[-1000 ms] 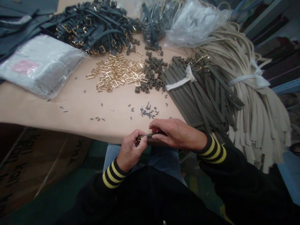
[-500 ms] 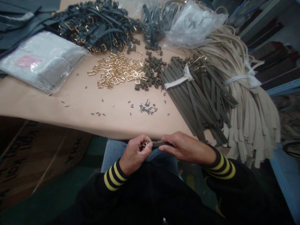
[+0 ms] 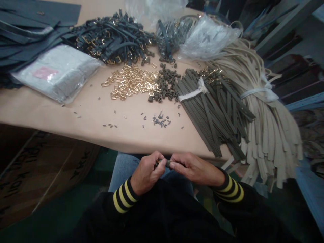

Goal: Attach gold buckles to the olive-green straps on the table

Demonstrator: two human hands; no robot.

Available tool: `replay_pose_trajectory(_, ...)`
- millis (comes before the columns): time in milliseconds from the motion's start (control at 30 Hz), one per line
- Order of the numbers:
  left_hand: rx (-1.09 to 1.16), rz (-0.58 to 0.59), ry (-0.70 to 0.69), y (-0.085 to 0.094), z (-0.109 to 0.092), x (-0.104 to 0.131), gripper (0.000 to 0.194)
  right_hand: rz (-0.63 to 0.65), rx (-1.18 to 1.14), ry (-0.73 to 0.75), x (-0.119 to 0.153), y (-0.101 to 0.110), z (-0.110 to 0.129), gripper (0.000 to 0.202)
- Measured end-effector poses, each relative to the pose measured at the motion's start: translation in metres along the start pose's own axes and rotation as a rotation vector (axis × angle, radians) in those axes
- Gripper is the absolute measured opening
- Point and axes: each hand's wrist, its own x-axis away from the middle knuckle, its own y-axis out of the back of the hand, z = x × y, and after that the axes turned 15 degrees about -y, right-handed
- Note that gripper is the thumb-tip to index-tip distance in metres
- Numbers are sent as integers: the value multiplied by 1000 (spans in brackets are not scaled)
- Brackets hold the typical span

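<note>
Single head-worn view, facing forward and down, hands (image 3: 146,172) near, table (image 3: 126,135) beyond

A black top (image 3: 162,216) with long, loose black sleeves (image 3: 255,211) ends in snug cuffs (image 3: 125,195), each ringed by bright yellow stripes (image 3: 118,204) alternating with black. Below are blue denim trousers (image 3: 124,170). The hands (image 3: 145,173) are bare.

This looks like a workshop. A big heap of gold buckles (image 3: 134,82) sits on the worktop (image 3: 121,136). Behind the heap is a pile of dark straps (image 3: 113,40) with shiny metal bits. To its right are lots of greenish-brown straps (image 3: 199,114), then long pale strips (image 3: 274,131). Lower down, to its left, is a cardboard box (image 3: 60,168) with black letters.
</note>
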Motion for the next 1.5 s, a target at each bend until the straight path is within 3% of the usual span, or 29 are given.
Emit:
replay_pose_trajectory(267, -369, 30, -238, -11, 15, -14, 20, -138, 16, -7, -6, 2, -1, 21)
replay_pose_trajectory(433, -388, 61, -315, -7, 16, -39, 15, -194, -24, -25, -4, 19, -1, 21)
replay_pose_trajectory(533, -313, -48, -308, 3, 18, -59, 14, -293, 68, -89, 3, 60, -5, 26)
replay_pose_trajectory(633, -361, -204, -289, 12, 29, -74, 18, -546, 204, -166, 4, 124, -21, 29)
replay_pose_trajectory(767, -456, -199, -308, 14, 45, -80, 15, -744, 407, -380, -18, 209, -53, 28)
replay_pose_trajectory(867, -473, -198, -328, 12, 50, -78, 14, -923, 493, -507, -42, 233, -68, 18)
replay_pose_trajectory(967, -472, -200, -351, 11, 50, -77, 13, -1068, 511, -504, -61, 216, -70, 23)
replay_pose_trajectory(1000, -471, -196, -351, 11, 50, -77, 14, -1050, 503, -485, -67, 205, -69, 24)
replay_pose_trajectory(1067, -473, -182, -337, 11, 50, -77, 14, -896, 463, -446, -76, 183, -64, 21)
replay_pose_trajectory(1133, -472, -173, -316, 11, 51, -77, 15, -851, 435, -437, -82, 168, -59, 17)
replay_pose_trajectory(1300, -365, -181, -242, 13, 47, -78, 16, -825, 350, -422, -57, 167, -52, 13)
replay_pose_trajectory(1367, -252, -202, -164, 13, 41, -76, 16, -702, 250, -374, -34, 159, -47, 13)
replay_pose_trajectory(1400, -163, -213, -103, 12, 37, -75, 17, -581, 125, -319, -22, 149, -45, 13)
replay_pose_trajectory(1500, 218, -211, 125, 8, 22, -66, 28, -175, -244, -186, 1, 101, -35, 12)
